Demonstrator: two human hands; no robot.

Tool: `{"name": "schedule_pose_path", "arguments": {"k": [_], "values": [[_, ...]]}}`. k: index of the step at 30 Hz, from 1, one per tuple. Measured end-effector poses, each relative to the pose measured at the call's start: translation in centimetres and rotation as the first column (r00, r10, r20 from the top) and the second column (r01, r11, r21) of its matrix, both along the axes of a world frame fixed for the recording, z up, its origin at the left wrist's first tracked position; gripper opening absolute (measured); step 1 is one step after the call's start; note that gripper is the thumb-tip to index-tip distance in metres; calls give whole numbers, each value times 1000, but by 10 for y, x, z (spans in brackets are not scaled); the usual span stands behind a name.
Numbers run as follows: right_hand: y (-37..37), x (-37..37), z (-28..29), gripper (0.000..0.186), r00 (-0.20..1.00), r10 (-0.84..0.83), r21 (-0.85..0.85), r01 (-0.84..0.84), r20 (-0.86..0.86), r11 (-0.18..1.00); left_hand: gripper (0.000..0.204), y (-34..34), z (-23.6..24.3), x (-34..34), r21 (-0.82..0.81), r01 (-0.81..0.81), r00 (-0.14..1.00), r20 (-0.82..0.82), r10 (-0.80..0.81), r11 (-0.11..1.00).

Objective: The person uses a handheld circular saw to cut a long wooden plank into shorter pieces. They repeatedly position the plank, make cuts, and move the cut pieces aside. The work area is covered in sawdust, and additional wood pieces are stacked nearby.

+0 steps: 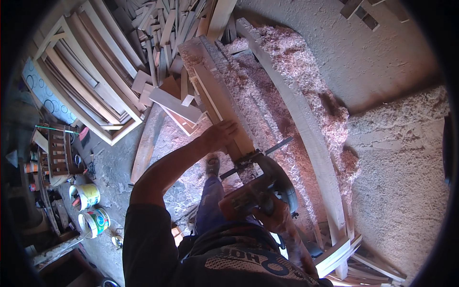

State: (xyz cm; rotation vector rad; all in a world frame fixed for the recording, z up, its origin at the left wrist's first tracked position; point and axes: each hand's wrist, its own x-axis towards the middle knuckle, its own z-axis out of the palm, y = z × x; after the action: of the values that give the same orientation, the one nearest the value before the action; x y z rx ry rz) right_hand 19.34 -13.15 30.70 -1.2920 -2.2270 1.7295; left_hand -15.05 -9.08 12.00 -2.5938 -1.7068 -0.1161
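My left hand (219, 135) presses flat on a long pale wooden board (221, 103) that lies on a workbench. My right hand (273, 214) grips the handle of an orange and grey handheld circular saw (260, 186). The saw sits at the near end of the board, just below my left hand. A metal guide rod (277, 145) sticks out from the saw's base. Pink wood shavings (282, 71) cover the bench to the right of the board.
A long curved wooden beam (311, 138) runs along the bench's right side. Stacked planks and wooden frames (95, 71) lie at the upper left. Offcuts (162, 28) pile up at the top. Paint cans (91, 210) stand on the floor at the lower left.
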Motion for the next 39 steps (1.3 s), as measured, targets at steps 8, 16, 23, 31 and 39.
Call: {"name": "schedule_pose_path", "arguments": {"k": [8,16,23,31,39], "values": [[4,-6,-1,60,1000,-15,-118,15,5,993,52,4,-1,-5,-7,23,998,-50,-23,1000],[10,-22,-2,56,991,26,2,-26,133,1000,48,6,0,-14,-48,48,998,47,-46,998],[31,-60,-18,55,996,28,1,-28,85,1000,52,26,-4,-61,-39,25,1000,-7,-25,999],[59,-124,-23,50,1000,16,75,-17,12,997,67,52,-12,-122,-61,-8,999,-52,5,998],[89,-196,-30,50,999,47,150,-42,-25,988,88,47,4,-168,-91,-273,962,-13,273,958]]}}
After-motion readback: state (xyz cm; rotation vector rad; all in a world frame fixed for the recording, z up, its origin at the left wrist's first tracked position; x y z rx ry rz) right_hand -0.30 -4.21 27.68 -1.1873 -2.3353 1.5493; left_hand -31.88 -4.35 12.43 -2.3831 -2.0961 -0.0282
